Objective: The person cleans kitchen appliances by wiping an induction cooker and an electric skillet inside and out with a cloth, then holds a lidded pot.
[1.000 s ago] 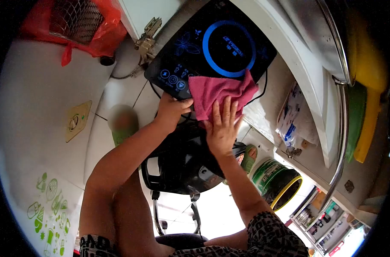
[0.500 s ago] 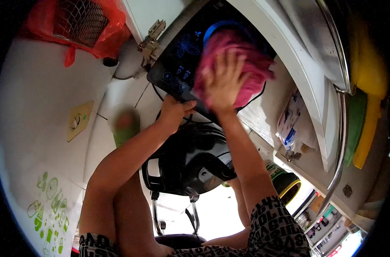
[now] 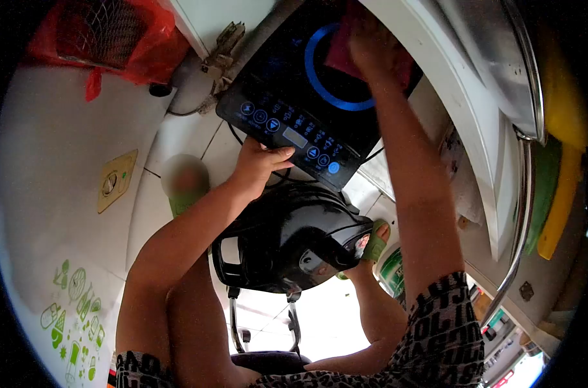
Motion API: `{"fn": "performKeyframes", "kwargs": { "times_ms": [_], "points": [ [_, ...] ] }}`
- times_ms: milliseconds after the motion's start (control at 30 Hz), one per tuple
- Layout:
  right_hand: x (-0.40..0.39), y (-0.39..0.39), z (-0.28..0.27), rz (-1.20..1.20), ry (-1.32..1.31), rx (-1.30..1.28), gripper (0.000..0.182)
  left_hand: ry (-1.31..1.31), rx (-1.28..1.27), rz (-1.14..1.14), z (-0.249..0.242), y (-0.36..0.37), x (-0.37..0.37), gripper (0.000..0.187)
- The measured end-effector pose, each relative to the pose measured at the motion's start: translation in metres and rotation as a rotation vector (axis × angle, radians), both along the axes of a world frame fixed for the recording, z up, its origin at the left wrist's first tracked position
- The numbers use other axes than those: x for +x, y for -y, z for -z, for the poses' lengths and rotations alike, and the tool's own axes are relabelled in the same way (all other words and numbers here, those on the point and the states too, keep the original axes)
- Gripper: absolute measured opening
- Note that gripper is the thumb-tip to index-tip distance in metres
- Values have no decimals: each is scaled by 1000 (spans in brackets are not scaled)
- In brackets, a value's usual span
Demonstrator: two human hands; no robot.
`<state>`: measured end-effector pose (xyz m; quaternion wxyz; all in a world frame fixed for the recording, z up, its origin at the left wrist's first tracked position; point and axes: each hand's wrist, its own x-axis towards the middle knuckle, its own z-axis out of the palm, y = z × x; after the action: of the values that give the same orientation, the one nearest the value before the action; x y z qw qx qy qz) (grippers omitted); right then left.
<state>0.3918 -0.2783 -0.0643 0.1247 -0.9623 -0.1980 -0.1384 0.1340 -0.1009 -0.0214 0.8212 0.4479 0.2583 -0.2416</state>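
A black induction cooktop (image 3: 268, 107) with a blue ring and touch symbols is held tilted above the floor. My left hand (image 3: 261, 165) is closed on its near edge, thumb on top beside the small display window. At the far right part of the glass, my right hand (image 3: 373, 48) presses a pink cloth (image 3: 340, 55) against the surface. That hand is in shadow and its fingertips are hard to make out. Below the cooktop sits a glossy black rounded appliance (image 3: 287, 226) with a handle opening, between my legs.
A red plastic bag (image 3: 142, 55) with a wire rack is at upper left. A white cabinet panel (image 3: 481, 129) curves along the right, near a metal rail (image 3: 523, 194). A cable runs under the cooktop. A green-and-white bucket (image 3: 392, 271) stands by my right foot.
My right hand has slid the cloth away toward the cooktop's far right, uncovering the ring and control symbols. My left hand keeps its hold on the near edge.
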Motion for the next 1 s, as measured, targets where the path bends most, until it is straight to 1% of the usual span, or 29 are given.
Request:
{"fn": "performKeyframes", "kwargs": {
  "times_ms": [67,100,133,167,200,233,267,300,333,367,400,433,467,500,567,600,633,700,733,767,800,833,900,967,1000],
  "points": [
    [-20,-35,-5,178,-166,223,54,3,4,-28,2,0,-1,54],
    [-52,-56,-43,95,-14,-104,57,-25,-11,-58,4,0,-2,44],
    [-60,-69,-40,-130,-194,-82,50,-52,-29,-85,6,1,-2,34],
    [-90,-82,-59,-208,53,-313,53,-51,-35,-80,5,0,-1,34],
    [-113,-83,-66,-326,-82,-120,51,-69,-18,-45,4,-1,2,33],
    [-132,-77,-72,-323,-79,-125,51,-86,-1,-11,5,-6,5,32],
    [-150,-72,-79,-335,-214,-34,51,-89,-37,63,25,-10,4,34],
    [-164,-68,-83,-348,-348,58,51,-86,-38,59,31,-12,3,34],
    [-174,-60,-82,-353,-348,57,51,-66,-120,31,34,-14,3,31],
    [-185,-47,-78,-193,-285,11,53,-50,-201,1,37,-15,0,29],
    [-194,-32,-72,-31,-223,-36,54,-56,-202,-3,29,-16,3,29],
    [-203,-17,-67,95,-101,2,54,-133,-280,-71,13,-14,11,28],
    [-211,-5,-60,263,-43,-12,53,-205,-357,-135,2,-11,16,26],
    [-219,3,-58,472,-15,-240,54,-206,-358,-131,-3,-7,16,26],
    [-226,18,-48,725,-92,-52,56,-222,-187,-54,-9,2,11,31],
    [-227,26,-44,736,-92,33,57,-212,-114,-18,-11,6,7,36],
    [-228,34,-40,747,-92,116,57,-214,-117,-13,-18,11,5,36],
    [-228,52,-36,661,-35,201,57,7,-12,-43,-40,17,-1,44],
    [-227,60,-41,660,-92,278,57,51,39,-23,-64,16,2,50],
    [-231,66,-47,658,-147,357,58,54,39,-25,-81,17,0,50],
    [-234,62,-66,751,-264,516,61,111,80,-24,-96,17,-2,50],
    [-242,63,-72,749,-257,520,61,172,123,-22,-107,17,-5,51],
    [-257,66,-78,729,-357,563,63,195,121,-43,-121,13,-14,52],
    [-285,59,-93,777,-399,526,66,46,209,24,-148,0,-28,52],
    [-299,52,-110,815,-472,533,67,45,187,-13,-161,-5,-36,50]
  ]
}}
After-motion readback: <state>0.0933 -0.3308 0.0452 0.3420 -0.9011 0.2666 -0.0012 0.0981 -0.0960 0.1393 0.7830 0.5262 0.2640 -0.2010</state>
